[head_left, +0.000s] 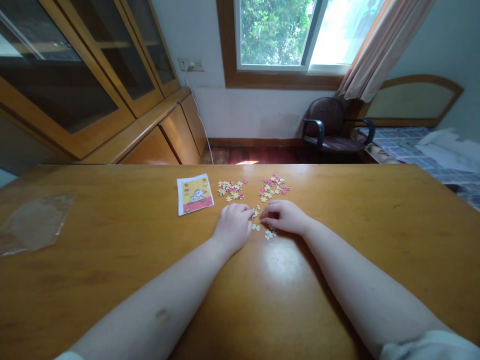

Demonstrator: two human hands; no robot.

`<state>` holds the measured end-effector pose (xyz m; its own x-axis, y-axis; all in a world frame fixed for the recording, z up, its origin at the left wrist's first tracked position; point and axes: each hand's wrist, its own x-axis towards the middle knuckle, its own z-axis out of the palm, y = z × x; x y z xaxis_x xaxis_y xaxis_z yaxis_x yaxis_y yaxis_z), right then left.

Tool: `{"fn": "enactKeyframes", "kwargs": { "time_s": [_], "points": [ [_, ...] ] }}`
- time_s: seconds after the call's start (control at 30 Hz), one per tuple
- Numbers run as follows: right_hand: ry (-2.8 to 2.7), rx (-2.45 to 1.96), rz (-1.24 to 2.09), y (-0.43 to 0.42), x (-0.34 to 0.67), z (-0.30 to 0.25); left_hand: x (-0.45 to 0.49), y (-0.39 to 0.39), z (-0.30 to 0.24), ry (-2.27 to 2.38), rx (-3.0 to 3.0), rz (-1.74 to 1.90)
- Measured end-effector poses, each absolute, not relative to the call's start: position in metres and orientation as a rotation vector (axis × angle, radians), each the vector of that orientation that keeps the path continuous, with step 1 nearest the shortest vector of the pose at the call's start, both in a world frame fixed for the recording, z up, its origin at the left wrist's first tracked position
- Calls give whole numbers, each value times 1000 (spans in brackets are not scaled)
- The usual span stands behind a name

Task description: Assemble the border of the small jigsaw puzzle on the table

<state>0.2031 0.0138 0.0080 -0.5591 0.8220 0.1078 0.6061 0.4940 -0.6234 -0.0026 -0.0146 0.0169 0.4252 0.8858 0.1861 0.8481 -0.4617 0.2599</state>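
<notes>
Two loose piles of puzzle pieces, the left pile [232, 189] and the right pile [273, 189], are spread on the table [93, 210] at the centre of the frame. The small cluster [255, 212] below them is touched by the left hand [234, 225]; whether a piece is gripped cannot be told. The right hand [288, 216] is loosely curled, fingertips parted, nothing seen between them. The pale pieces [270, 233] just beneath it could be scattered if it were drawn back low; the piles could be mixed by a careless reach.
</notes>
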Motion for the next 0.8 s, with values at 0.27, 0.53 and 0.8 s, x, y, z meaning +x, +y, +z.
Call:
{"fn": "enactKeyframes", "kwargs": {
  "time_s": [0.27,0.53,0.8],
  "points": [
    [-2477,-1237,638,12,200,14,-1,-16,18,1605,2548,398],
    [-2489,-1278,582,11,199,13,-2,-16,20,1706,2559,386],
    [-2470,-1296,583,11,197,14,-1,-18,19,1590,2614,401]
  ]
}}
